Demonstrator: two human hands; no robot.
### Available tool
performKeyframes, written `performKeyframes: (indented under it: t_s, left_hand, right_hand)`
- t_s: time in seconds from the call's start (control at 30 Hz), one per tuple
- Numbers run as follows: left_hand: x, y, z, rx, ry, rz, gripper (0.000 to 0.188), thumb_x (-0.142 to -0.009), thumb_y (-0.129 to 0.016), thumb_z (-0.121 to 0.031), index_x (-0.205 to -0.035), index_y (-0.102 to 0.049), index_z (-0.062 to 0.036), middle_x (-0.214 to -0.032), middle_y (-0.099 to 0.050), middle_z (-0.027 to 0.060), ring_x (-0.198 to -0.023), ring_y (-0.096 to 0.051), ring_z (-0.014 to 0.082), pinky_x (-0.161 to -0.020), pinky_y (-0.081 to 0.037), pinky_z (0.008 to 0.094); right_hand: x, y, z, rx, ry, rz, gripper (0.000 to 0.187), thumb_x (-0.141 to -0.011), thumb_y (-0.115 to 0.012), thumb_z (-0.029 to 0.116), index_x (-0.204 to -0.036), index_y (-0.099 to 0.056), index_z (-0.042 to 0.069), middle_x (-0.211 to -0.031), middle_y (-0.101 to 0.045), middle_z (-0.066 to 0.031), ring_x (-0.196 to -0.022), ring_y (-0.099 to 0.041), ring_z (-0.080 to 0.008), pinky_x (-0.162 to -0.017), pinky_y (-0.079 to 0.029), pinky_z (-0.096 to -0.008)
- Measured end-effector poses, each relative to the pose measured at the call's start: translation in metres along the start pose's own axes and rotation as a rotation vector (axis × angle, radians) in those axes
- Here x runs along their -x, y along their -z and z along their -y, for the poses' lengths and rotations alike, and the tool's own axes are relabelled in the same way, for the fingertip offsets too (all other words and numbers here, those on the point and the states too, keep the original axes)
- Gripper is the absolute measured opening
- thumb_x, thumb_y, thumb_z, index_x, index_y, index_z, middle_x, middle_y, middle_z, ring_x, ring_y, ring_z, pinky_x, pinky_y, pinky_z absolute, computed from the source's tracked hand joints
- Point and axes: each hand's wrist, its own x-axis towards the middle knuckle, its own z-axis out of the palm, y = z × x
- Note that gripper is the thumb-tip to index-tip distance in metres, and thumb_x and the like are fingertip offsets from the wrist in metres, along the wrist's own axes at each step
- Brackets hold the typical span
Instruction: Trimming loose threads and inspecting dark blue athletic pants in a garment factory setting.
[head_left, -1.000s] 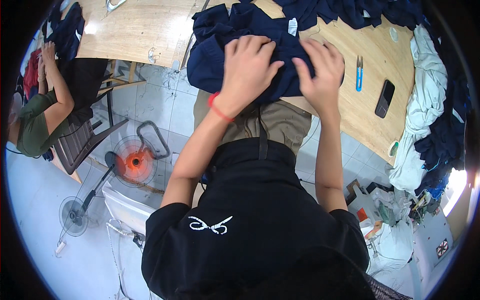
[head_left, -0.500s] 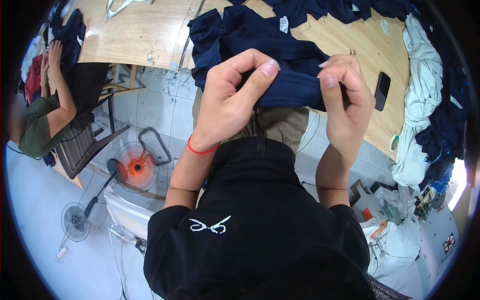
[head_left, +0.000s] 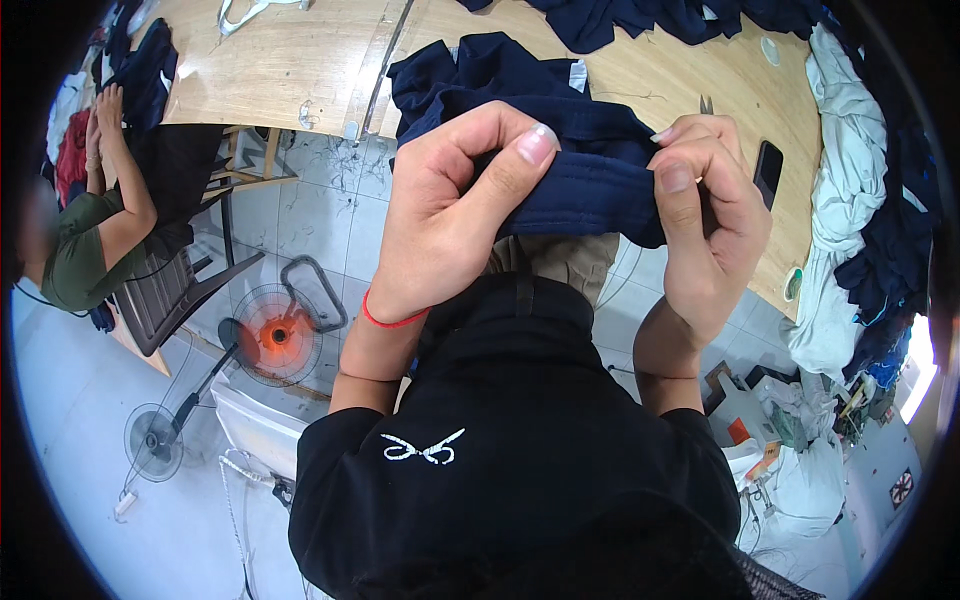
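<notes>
Left hand [head_left: 465, 195] and right hand [head_left: 712, 215], apart, both pinch the navy garment's [head_left: 485, 70] stitched band [head_left: 590, 195] at the wooden table's [head_left: 745, 75] near edge; uneven pull could slip one pinch.

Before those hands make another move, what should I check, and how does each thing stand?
1. Left hand grips the navy cloth: ok.
2. Right hand grips it too: ok.
3. Snips in full view: not ok, only the blade tips show past the right hand.
4. Phone apart from the cloth: ok, it lies on the table.
5. Underside of the cloth smooth: cannot tell, it is hidden.
</notes>
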Motion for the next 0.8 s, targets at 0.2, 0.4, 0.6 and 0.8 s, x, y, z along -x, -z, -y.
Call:
performKeyframes:
  t_s: [0.2,0.4,0.6,0.8]
  left_hand:
    - [-0.007,0.006,-0.008,-0.196,0.061,0.122,0.014,-0.103,-0.071,-0.010,-0.102,-0.072,0.0039,-0.082,-0.067,0.0020,-0.075,-0.057,0.0053,-0.065,-0.047,0.0258]
    - [-0.015,0.008,0.017,-0.263,-0.346,0.024,0.010,-0.100,-0.067,-0.001,-0.107,-0.071,0.0045,-0.101,-0.062,0.0119,-0.091,-0.062,0.0214,-0.080,-0.050,0.0308]
    - [-0.004,0.054,-0.028,-0.328,-0.694,0.082,0.078,-0.084,-0.091,-0.033,-0.144,-0.051,-0.0028,-0.149,-0.050,0.0192,-0.140,-0.051,0.0344,-0.118,-0.040,0.0433]
    - [0.021,0.079,-0.014,-0.229,-0.537,-0.110,0.019,-0.095,-0.075,-0.007,-0.113,-0.071,-0.0023,-0.103,-0.074,0.0115,-0.092,-0.072,0.0226,-0.081,-0.055,0.0364]
  right_hand:
    - [-0.016,-0.017,-0.011,0.194,0.130,-0.074,0.012,-0.085,-0.083,0.007,-0.093,-0.075,0.005,-0.092,-0.070,-0.0091,-0.094,-0.063,-0.0271,-0.088,-0.047,-0.0392]
    - [-0.003,-0.037,0.004,0.065,0.013,0.050,0.036,-0.075,-0.090,0.001,-0.109,-0.078,0.000,-0.099,-0.075,-0.0164,-0.089,-0.070,-0.0310,-0.082,-0.055,-0.0383]
    - [-0.044,-0.039,0.060,-0.019,0.491,0.352,0.030,-0.072,-0.084,-0.001,-0.100,-0.078,0.004,-0.090,-0.075,-0.0081,-0.082,-0.071,-0.0261,-0.078,-0.050,-0.0386]
    - [-0.100,-0.099,0.099,0.106,0.822,0.220,0.019,-0.076,-0.085,0.007,-0.094,-0.082,0.012,-0.088,-0.075,0.0004,-0.087,-0.059,-0.0252,-0.083,-0.043,-0.0366]
